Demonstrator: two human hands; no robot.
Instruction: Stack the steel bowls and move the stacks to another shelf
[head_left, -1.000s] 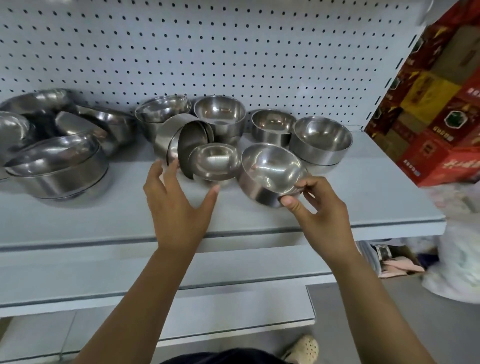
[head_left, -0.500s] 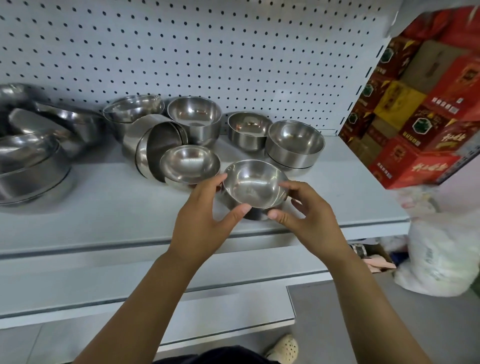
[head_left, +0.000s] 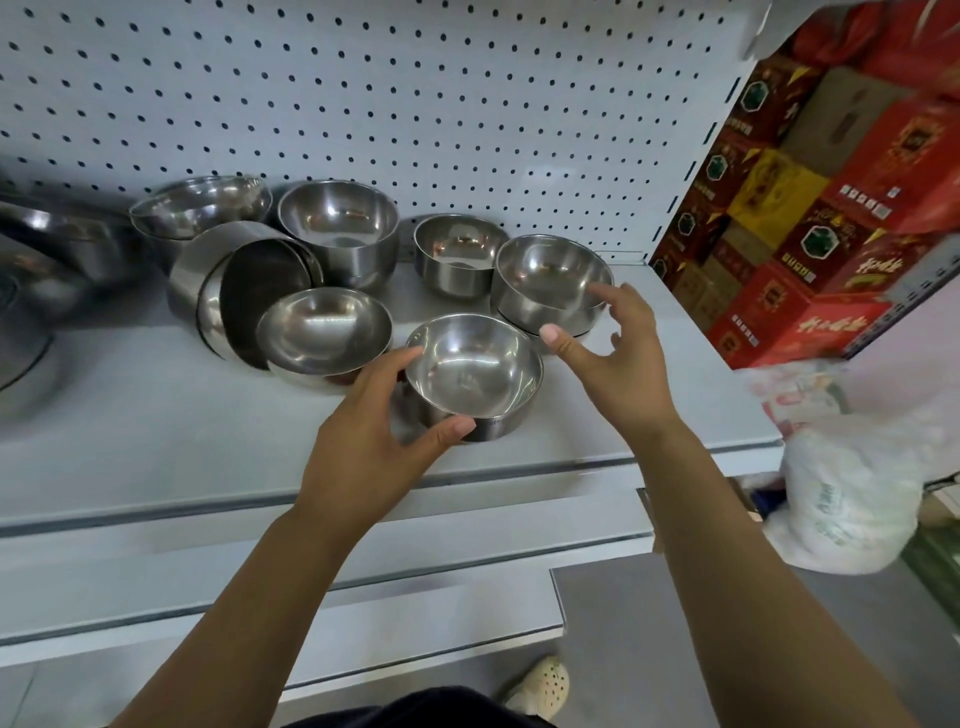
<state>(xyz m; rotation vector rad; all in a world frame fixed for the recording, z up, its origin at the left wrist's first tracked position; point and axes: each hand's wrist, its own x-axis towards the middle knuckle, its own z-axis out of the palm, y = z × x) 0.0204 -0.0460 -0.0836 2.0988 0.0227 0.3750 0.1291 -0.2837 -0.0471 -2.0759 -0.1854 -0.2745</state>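
Observation:
A small steel bowl (head_left: 475, 371) is held upright just above the grey shelf (head_left: 156, 415), gripped at its left rim and side by my left hand (head_left: 374, 441). My right hand (head_left: 618, 364) hovers open to its right, fingers spread, beside a stacked pair of bowls (head_left: 550, 283). Behind stand a small bowl (head_left: 457, 254) and a taller bowl (head_left: 340, 228). A tilted bowl (head_left: 322, 332) leans against nested bowls lying on their side (head_left: 244, 291), with a shallow bowl (head_left: 200, 205) at the back.
Larger steel bowls (head_left: 47, 249) crowd the shelf's left end. A white pegboard (head_left: 415, 104) backs the shelf. Red and yellow cartons (head_left: 810, 218) are piled to the right, a white plastic bag (head_left: 852, 493) lies on the floor, and lower shelves (head_left: 260, 587) jut out below.
The right hand has let go of the small bowl and moved right toward the stacked pair. The left hand now holds the bowl alone. The view has shifted slightly.

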